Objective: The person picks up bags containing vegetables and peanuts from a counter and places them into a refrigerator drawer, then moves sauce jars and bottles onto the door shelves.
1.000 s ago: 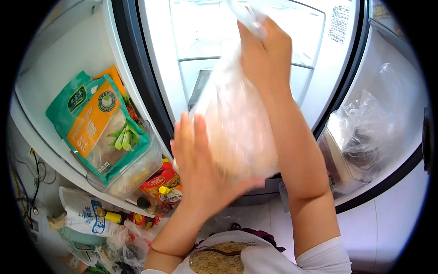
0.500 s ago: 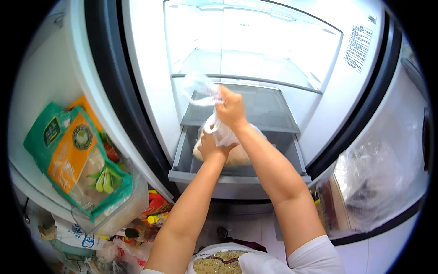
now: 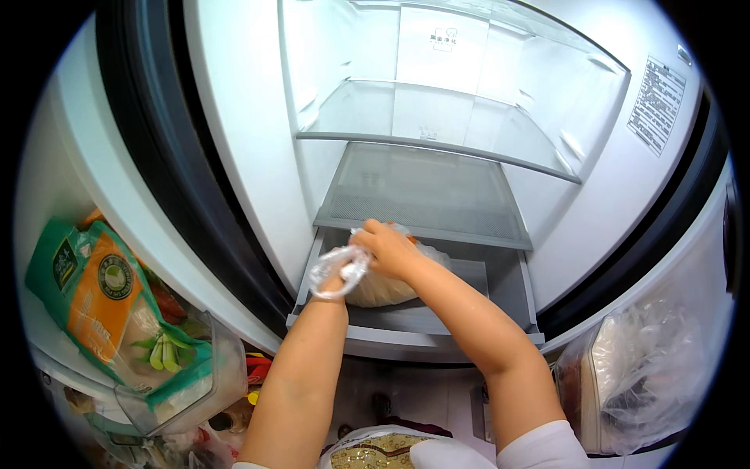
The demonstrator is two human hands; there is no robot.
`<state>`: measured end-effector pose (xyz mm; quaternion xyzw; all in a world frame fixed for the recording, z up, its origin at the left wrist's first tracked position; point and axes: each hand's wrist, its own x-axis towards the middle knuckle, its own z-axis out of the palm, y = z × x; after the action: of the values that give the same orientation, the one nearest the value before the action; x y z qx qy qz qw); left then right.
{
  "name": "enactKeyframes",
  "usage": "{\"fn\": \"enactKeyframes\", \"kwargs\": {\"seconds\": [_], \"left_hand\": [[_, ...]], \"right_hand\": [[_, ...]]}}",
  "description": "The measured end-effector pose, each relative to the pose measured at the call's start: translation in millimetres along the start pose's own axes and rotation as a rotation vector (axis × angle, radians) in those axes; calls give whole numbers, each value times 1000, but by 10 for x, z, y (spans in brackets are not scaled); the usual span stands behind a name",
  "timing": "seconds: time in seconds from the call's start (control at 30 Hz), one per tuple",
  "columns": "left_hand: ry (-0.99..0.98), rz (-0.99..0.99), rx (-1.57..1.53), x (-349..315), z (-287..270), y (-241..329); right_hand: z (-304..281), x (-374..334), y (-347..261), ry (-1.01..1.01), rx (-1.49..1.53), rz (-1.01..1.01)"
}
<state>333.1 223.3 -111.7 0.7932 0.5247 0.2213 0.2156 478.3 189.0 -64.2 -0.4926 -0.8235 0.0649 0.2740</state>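
Observation:
A clear plastic bag [image 3: 383, 289] with pale contents sits in the pulled-out grey fridge drawer [image 3: 461, 319], toward its left side. My right hand [image 3: 388, 250] is closed on the bag's gathered top, its fingers bent down toward the left. Close against it, my left hand [image 3: 344, 271] grips the bag's neck from the left. Loose crumpled plastic drapes over the left hand and wrist, so its fingers are mostly covered. A bit of orange shows on the bag just behind my right hand.
Above the drawer are a grey panel [image 3: 422, 195] and a glass shelf [image 3: 437, 144]. The left door bin [image 3: 226, 383] holds a green and orange pouch [image 3: 101, 293]. A plastic-wrapped stack [image 3: 641, 367] fills the right door bin. Assorted packages lie at the lower left.
My right hand has come down from above the bag to its neck beside my left hand. The bag's loose top now falls leftward over my left wrist. The view has shifted.

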Motion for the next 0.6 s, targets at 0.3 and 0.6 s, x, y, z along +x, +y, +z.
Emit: {"fn": "enactKeyframes", "kwargs": {"seconds": [0.3, 0.6], "left_hand": [[-26, -383, -127, 179, 179, 184], [267, 205, -276, -903, -337, 570]], "right_hand": [[684, -294, 604, -806, -436, 523], [922, -103, 418, -1133, -457, 422]]}}
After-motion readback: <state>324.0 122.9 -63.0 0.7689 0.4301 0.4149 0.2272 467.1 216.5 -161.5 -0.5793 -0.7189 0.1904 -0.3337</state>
